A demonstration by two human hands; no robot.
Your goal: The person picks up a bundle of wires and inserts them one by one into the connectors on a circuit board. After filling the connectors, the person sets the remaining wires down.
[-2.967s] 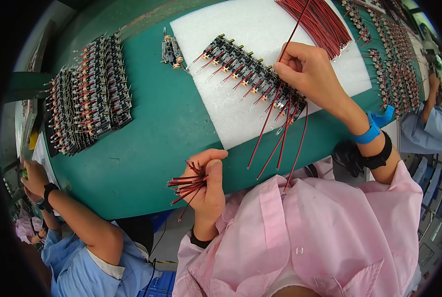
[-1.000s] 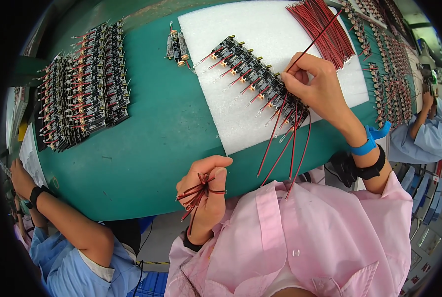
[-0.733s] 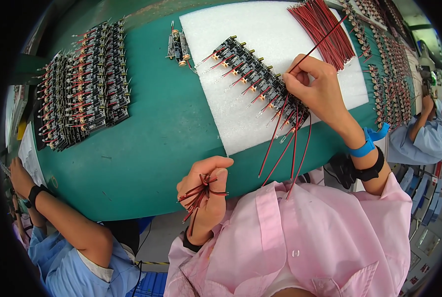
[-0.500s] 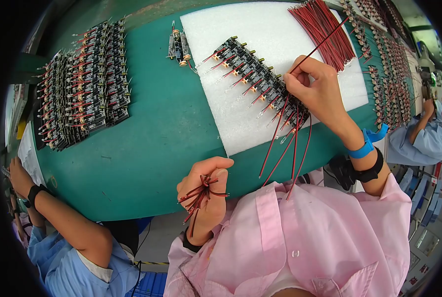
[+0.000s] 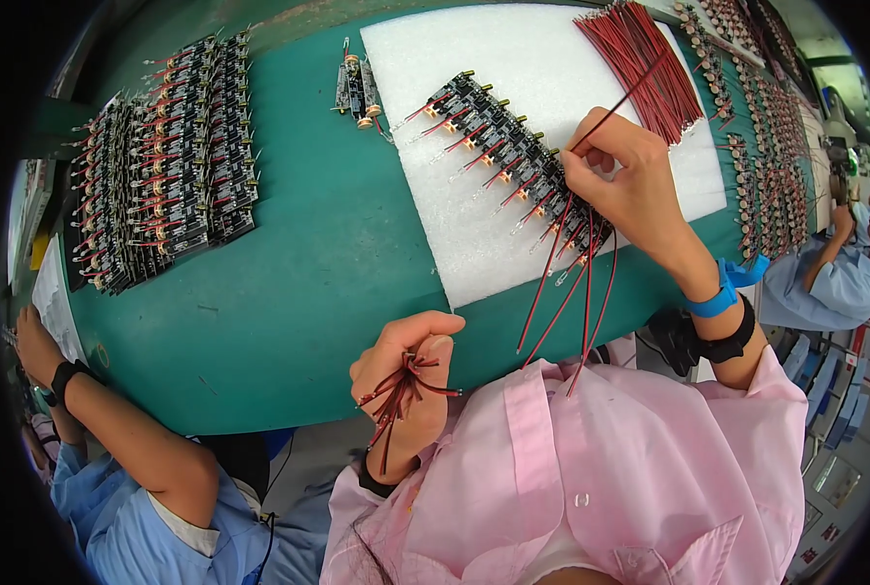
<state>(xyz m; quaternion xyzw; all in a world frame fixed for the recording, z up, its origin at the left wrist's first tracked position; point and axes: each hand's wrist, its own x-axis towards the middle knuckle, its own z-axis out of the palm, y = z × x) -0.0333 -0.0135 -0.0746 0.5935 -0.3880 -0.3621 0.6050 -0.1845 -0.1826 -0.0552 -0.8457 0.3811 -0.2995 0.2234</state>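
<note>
My left hand [image 5: 417,336] is closed around a bunch of thin red-and-black wires [image 5: 396,390], their ends fanning out of the fist below the foam's front edge. Fingers pinched, my right hand [image 5: 640,185] holds a red-and-black wire [image 5: 628,97] just over a row of small black circuit boards [image 5: 498,141]. The pinched tip is partly hidden by the fingers. Each board carries short red leads and small clear bulbs along its near side. From the row's right end, several long wires [image 5: 544,283] hang down toward my pink shirt.
Under the boards lies a white foam sheet [image 5: 542,49] on a green mat [image 5: 328,244]. A pile of red-and-black wires [image 5: 640,68] rests on its far right. Stacked board rows [image 5: 196,146] stand left, more parts [image 5: 771,166] right. A co-worker's arm [image 5: 133,419] reaches in at left.
Very little differs. The view has shifted slightly, and the wire ends in my left fist have turned a little. My right hand keeps its pinch at the same part of the row.
</note>
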